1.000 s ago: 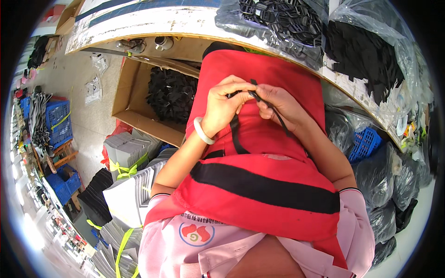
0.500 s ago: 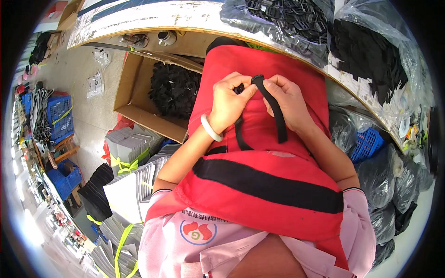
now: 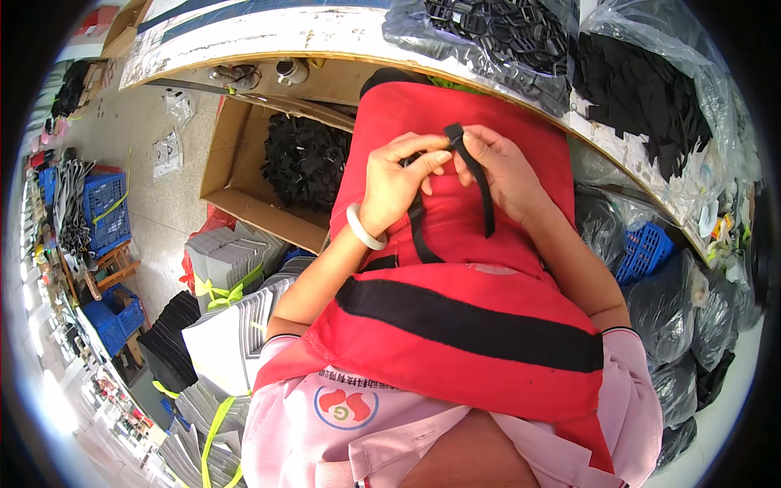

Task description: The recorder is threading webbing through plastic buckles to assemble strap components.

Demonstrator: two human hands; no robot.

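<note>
Above my lap, both hands work close together on a black webbing strap [image 3: 486, 199]. My right hand [image 3: 506, 172] pinches it near its upper end, and its long tail hangs below the fingers. A short folded end stands up above the fingertips. My left hand [image 3: 399, 177] is closed, its thumb and fingertips meeting the strap from the left. A small black piece [image 3: 412, 159] shows within the left fingers; I cannot make out its kind. Under that hand another black strip [image 3: 420, 232] runs down over the red apron [image 3: 455, 106]; whether it joins the held strap is unclear.
Ahead is a worktable [image 3: 325, 32] with a bag of black buckles [image 3: 508, 37] and a pile of black strap pieces [image 3: 643, 98]. A cardboard box [image 3: 236, 154] of black pieces [image 3: 305, 159] stands left. Grey bundles [image 3: 228, 256] lie nearer; a blue basket [image 3: 647, 252] is right.
The strap has turned in my fingers, and its upper loop now shows as a short end standing up. My left fingers have shifted slightly and spread a little below the strap.
</note>
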